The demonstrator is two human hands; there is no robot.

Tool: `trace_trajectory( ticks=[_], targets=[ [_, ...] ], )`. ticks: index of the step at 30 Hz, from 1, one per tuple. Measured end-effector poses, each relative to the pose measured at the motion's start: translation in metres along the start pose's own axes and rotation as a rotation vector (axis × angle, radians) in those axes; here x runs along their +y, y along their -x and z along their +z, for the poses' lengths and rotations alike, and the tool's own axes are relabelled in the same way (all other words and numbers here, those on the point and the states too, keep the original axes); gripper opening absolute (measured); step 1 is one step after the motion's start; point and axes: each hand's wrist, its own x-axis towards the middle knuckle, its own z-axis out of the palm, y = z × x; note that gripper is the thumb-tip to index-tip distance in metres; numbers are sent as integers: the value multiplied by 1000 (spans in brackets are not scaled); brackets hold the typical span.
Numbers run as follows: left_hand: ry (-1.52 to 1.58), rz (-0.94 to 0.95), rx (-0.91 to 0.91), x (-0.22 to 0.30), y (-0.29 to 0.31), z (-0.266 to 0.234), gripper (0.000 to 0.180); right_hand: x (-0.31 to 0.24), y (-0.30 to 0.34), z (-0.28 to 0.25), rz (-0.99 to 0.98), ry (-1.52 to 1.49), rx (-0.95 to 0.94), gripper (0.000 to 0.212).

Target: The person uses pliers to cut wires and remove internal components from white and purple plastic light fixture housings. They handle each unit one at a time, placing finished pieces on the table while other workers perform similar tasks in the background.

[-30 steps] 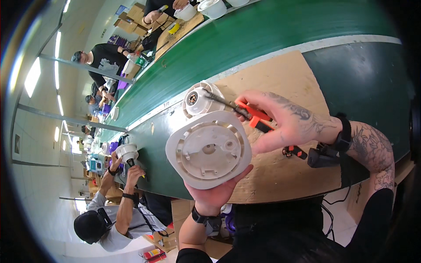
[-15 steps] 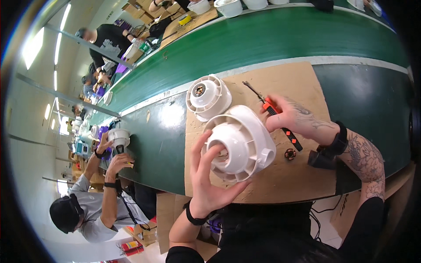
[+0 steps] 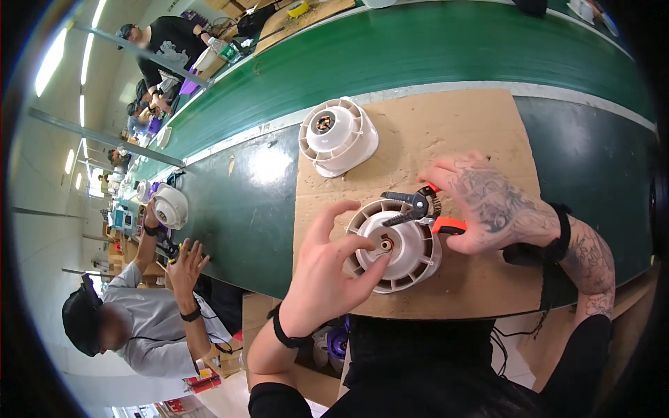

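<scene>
Our left hand's [image 3: 322,282] fingers [image 3: 368,271] spread apart, their tips resting on the white round fan housing [image 3: 403,259]. Our right hand [image 3: 488,205] clamps orange-handled pliers [image 3: 418,207], whose dark nose seems to touch the housing's top. It lies on a cardboard sheet [image 3: 446,132] on the green counter [image 3: 237,209], beside a second housing [image 3: 337,136].

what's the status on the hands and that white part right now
Left hand fingers on white fan housing hub. Right hand holds orange pliers over it. Second housing stands apart; nothing blocking.
</scene>
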Motion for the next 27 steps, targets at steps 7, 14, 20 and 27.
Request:
trace_trajectory(
  ticks=[7,14,20,27],
  targets=[
    [-254,62,-363,1,-40,-7,22,-7,6,-23,-71,57,112,77],
    [51,104,-333,-22,-29,-21,29,-22,16,-29,-240,330,134,80],
    [201,169,-162,-56,2,7,101,-36,15,-17,-286,589,232,58],
    [410,142,-175,-91,8,24,111,-88,-17,-28,-538,950,89,36]
  ],
)
